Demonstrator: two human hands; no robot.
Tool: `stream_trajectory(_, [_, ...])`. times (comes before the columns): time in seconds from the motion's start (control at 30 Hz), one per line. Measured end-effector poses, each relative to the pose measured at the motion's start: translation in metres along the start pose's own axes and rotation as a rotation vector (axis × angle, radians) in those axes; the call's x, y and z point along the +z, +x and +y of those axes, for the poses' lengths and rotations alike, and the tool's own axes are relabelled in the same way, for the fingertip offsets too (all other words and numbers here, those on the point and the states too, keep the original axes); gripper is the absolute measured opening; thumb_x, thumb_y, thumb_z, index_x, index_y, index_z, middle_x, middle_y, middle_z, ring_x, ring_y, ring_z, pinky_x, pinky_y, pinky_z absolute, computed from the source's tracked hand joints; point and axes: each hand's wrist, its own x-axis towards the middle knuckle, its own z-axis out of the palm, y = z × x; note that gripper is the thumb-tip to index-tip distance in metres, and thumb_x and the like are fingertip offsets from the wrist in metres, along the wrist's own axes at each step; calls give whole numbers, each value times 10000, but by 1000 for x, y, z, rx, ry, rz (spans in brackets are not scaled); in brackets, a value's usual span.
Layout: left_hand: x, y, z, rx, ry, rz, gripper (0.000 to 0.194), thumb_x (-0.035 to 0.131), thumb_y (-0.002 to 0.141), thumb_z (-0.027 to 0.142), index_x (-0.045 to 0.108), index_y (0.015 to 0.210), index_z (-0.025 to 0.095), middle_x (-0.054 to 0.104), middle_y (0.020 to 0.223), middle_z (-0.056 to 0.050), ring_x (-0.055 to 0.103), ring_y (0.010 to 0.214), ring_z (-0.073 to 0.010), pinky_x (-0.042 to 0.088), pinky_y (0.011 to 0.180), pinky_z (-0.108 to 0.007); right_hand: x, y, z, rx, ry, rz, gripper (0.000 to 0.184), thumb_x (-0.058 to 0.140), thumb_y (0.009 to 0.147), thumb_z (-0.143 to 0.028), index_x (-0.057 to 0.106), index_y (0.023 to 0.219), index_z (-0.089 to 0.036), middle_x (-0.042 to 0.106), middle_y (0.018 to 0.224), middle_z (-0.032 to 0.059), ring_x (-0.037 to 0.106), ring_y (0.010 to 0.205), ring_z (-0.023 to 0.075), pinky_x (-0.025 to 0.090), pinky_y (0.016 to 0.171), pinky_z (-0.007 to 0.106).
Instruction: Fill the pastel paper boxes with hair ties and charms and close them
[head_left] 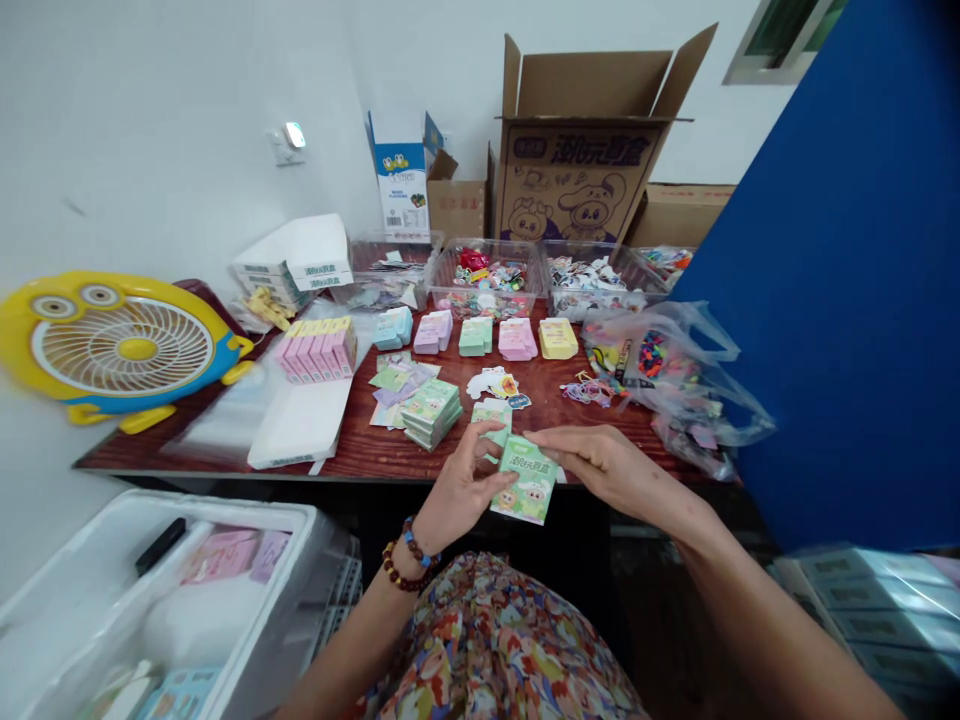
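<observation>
A small green printed box with cartoon figures is held upright in front of me at the table's near edge. My left hand grips it from the left side, thumb across its front. The fingers of my right hand are pressed together at its top right edge. Just behind it another green box is partly hidden by my left hand. Left of that stands a stack of green boxes, beside some loose paper cards. Cut-out stickers lie beyond my hands.
A row of pastel boxes crosses the table. Behind are clear bins of small items and a large carton. Cords and a plastic bag lie right, a yellow fan left. A foam box stands lower left.
</observation>
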Motion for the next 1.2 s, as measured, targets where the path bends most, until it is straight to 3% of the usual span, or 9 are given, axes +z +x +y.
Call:
stream_trajectory(0.1, [-1,2,0,-1,-26,-11,585,696,836,304,444,1363,284,588,976,-20,607,859,-153,518,785,-285,7,-7,0,-27,-2,87,337,521,957,-264,671,1258,-273,681,1260,39,650,1149,239,515,1005,398])
stream_trajectory(0.27, [-4,3,3,-22,-95,-86,574,682,846,312,483,1383,283,605,1070,-58,622,919,-193,532,831,-337,19,-17,7,32,26,228,305,587,929,-303,699,1209,-258,719,1172,75,690,1042,243,562,910,375])
stream_trajectory(0.5, [-9,1,-2,-43,-77,-127,477,679,842,326,547,1295,250,627,1029,-47,633,878,-186,535,794,-316,23,-13,19,27,187,155,235,580,928,-358,748,1054,-251,714,1110,87,689,994,234,600,762,329])
stream_trajectory(0.6, [-13,1,-8,-52,-52,-112,407,671,847,309,555,1230,236,637,1027,-40,635,910,-188,526,813,-310,27,-10,24,17,124,114,245,557,944,-345,717,1108,-258,661,1217,94,645,1106,244,560,899,378])
stream_trajectory(0.8, [-32,-2,-6,-74,-65,16,417,699,821,305,557,1201,209,650,924,-23,625,853,-164,510,792,-290,62,-2,21,-63,-178,-67,869,744,775,-302,292,1517,-307,309,1549,124,336,1419,310,349,1136,498])
stream_trajectory(0.9, [-47,-5,2,-92,-104,160,495,698,825,329,526,1277,225,635,916,-13,625,828,-149,529,743,-268,77,24,24,-86,-178,-62,905,732,754,-271,255,1522,-275,306,1517,144,325,1414,310,343,1136,487])
stream_trajectory(1.0, [-66,-5,7,-59,-142,454,563,684,833,396,471,1334,254,615,972,-16,646,784,-141,565,677,-268,85,72,28,-61,-122,45,911,733,740,-337,258,1508,-214,366,1457,168,373,1368,317,343,1126,486])
stream_trajectory(1.1, [-83,-4,3,31,-141,710,539,682,836,415,480,1299,227,613,1009,-27,680,800,-140,576,710,-267,95,123,26,61,-154,152,899,728,734,-398,299,1487,-160,425,1412,194,409,1327,342,344,1103,495])
stream_trajectory(1.2, [-93,-5,-9,70,-133,818,521,682,843,387,471,1287,213,617,1002,-22,691,822,-133,564,746,-257,111,157,23,185,-247,104,895,713,747,-472,317,1489,-166,471,1382,201,418,1311,381,293,1093,558])
